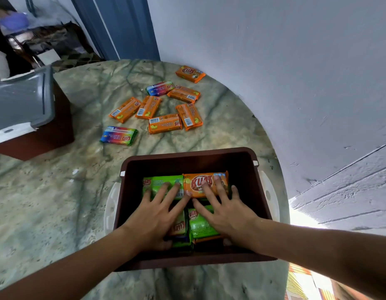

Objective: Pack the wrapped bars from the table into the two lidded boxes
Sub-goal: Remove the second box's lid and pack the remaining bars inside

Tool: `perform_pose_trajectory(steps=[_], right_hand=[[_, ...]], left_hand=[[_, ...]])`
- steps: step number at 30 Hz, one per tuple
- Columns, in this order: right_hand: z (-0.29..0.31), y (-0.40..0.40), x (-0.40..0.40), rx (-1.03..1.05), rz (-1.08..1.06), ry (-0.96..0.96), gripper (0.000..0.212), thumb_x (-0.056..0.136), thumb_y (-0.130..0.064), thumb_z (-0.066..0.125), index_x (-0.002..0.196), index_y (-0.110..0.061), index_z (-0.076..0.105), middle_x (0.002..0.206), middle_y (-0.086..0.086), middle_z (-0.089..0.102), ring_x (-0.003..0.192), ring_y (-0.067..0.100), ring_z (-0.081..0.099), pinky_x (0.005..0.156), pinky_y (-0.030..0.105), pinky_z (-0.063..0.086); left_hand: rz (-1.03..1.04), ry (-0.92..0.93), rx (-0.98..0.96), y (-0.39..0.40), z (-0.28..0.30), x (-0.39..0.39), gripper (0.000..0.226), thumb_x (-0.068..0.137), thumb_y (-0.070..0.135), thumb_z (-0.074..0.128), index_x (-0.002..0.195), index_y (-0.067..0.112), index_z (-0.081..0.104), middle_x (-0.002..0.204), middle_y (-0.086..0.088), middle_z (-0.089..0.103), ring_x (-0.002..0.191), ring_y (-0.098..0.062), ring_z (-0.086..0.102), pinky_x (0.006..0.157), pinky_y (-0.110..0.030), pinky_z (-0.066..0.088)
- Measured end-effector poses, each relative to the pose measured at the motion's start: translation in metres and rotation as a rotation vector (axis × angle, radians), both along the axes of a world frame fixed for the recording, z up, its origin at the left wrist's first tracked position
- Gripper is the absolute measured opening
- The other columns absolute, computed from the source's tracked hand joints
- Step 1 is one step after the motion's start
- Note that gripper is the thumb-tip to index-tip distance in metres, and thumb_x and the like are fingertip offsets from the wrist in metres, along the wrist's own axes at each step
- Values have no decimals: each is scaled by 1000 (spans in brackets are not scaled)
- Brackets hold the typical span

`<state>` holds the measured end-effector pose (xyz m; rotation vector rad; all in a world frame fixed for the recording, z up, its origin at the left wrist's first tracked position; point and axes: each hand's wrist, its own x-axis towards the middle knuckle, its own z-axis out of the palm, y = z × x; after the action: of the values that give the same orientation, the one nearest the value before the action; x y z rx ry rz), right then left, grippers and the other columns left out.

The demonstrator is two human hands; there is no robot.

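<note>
Hands, left hand (154, 219) and right hand (227, 211), press flat, fingers spread, on "KUAT" bars (204, 184) (orange; green).

Bare marble table (47, 202) between open box (187, 154) and scattered bars (165, 124).

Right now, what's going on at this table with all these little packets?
A person is packing wrapped bars into an open brown box. The left hand lies flat on a green bar and the right hand on an orange bar, pressing them down among others already inside. Eight more bars, mostly orange, lie loose on the marble table. A second box at the left has its grey lid on.
</note>
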<state>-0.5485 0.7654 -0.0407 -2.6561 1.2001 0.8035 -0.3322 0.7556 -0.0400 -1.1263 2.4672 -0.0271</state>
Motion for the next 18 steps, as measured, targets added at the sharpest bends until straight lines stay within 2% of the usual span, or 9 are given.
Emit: perform_pose_trajectory(steps=[2, 3, 5, 7, 8, 13, 15, 17, 18], right_hand=[[-3, 0, 2, -12, -9, 9, 123, 76, -43, 74, 149, -18, -21, 151, 33, -23, 135, 62, -13, 101, 76, 18], [-4, 0, 2, -19, -10, 12, 126, 75, -44, 75, 148, -18, -24, 152, 33, -22, 135, 62, -12, 101, 76, 17], [-6, -1, 3, -45, -8, 10, 129, 73, -47, 76, 147, -17, -26, 153, 31, -20, 135, 62, -9, 99, 79, 14], [-9, -1, 3, -68, -11, 2, 131, 72, -49, 76, 147, -17, -26, 154, 30, -18, 136, 62, -8, 98, 80, 13], [-9, -1, 3, -71, -17, -8, 131, 72, -49, 76, 147, -16, -26, 154, 30, -16, 136, 61, -7, 98, 79, 14], [-10, -2, 7, -132, -34, -56, 122, 72, -52, 74, 151, -10, -10, 153, 33, 3, 135, 62, 9, 99, 75, 23], [-10, -3, 7, -118, -29, -54, 118, 77, -49, 71, 151, -10, -13, 153, 33, -1, 136, 61, 6, 101, 74, 22], [-10, -4, 9, -106, -33, -40, 120, 76, -49, 72, 150, -11, -15, 153, 32, -4, 136, 60, 3, 103, 73, 20], [-9, -4, 10, -110, -33, -39, 120, 76, -48, 73, 150, -12, -15, 153, 31, -4, 136, 60, 3, 103, 73, 19]], left_hand=[[14, -19, 12, -4, -2, 0, 130, 32, 71, 68, 143, 9, 38, 142, -25, 44, 126, -46, 46, 82, -70, 45], [11, -14, 27, -6, -2, -1, 130, 37, 72, 63, 146, 9, 32, 149, -25, 34, 133, -48, 35, 86, -75, 39], [-35, -3, 80, -12, -3, -3, 131, 53, 74, 57, 152, 13, -2, 158, -22, -5, 142, -49, -2, 93, -81, 23], [-54, 18, 142, -13, -10, -1, 131, 67, 71, 57, 138, 19, -39, 147, -13, -43, 135, -42, -35, 101, -79, 6], [-38, 15, 167, -13, -12, -1, 132, 69, 70, 58, 133, 19, -45, 142, -11, -50, 132, -40, -41, 102, -78, 2], [5, 29, 174, -12, -13, -4, 137, 64, 70, 64, 137, 17, -39, 142, -8, -50, 132, -37, -43, 103, -77, 1], [-16, 52, 138, -12, -14, -4, 139, 60, 71, 65, 141, 16, -34, 146, -9, -44, 135, -39, -36, 102, -78, 5], [-35, 50, 103, -14, -12, -2, 144, 51, 73, 69, 146, 12, -20, 155, -15, -27, 141, -43, -20, 99, -79, 17], [-40, 35, 92, -15, -11, -1, 146, 45, 74, 71, 149, 9, -7, 158, -19, -9, 143, -45, -4, 94, -79, 26]])
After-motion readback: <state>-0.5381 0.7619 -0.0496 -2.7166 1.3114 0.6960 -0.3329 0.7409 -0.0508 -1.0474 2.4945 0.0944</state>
